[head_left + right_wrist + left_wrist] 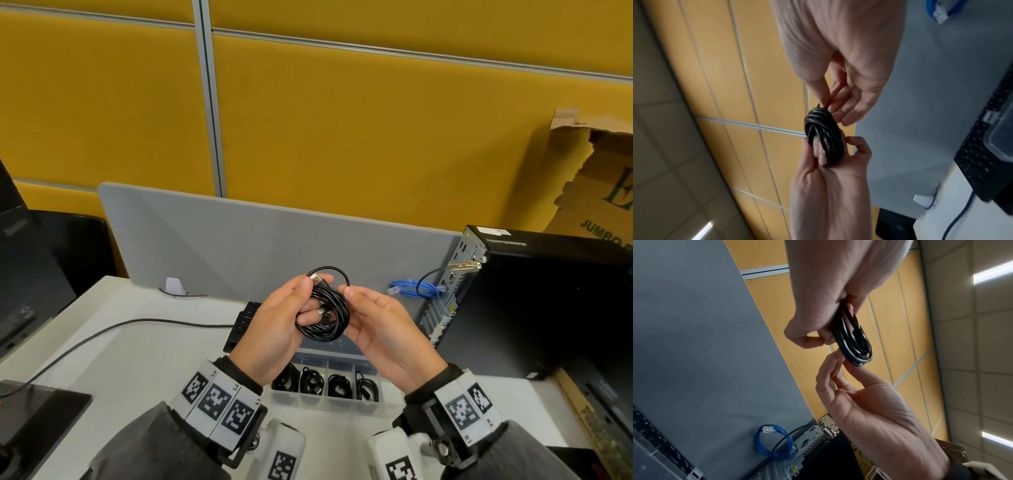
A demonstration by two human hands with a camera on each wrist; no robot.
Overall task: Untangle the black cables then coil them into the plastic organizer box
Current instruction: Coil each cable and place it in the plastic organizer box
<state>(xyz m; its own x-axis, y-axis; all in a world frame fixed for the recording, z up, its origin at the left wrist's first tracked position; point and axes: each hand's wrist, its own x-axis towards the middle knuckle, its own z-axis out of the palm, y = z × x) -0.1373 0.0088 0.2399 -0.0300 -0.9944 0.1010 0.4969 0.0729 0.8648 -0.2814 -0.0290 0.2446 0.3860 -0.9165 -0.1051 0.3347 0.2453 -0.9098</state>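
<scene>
Black coiled cable (323,313): held above the clear plastic organizer box (329,383), partly hidden by wrists.
Left hand (277,322): fingers curled around coil.
Right hand (380,318): thumb and fingertips touching coil; a real grip is unclear.

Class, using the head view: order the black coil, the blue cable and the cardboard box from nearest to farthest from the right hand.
1. Black coil: at the right hand's fingertips.
2. Blue cable: right, by the computer.
3. Cardboard box: far right, against the wall.

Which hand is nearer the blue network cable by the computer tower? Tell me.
Right. The right hand is beside the coiled black cable, on the blue network cable's side; the left hand grips the coil, farther away.
</scene>
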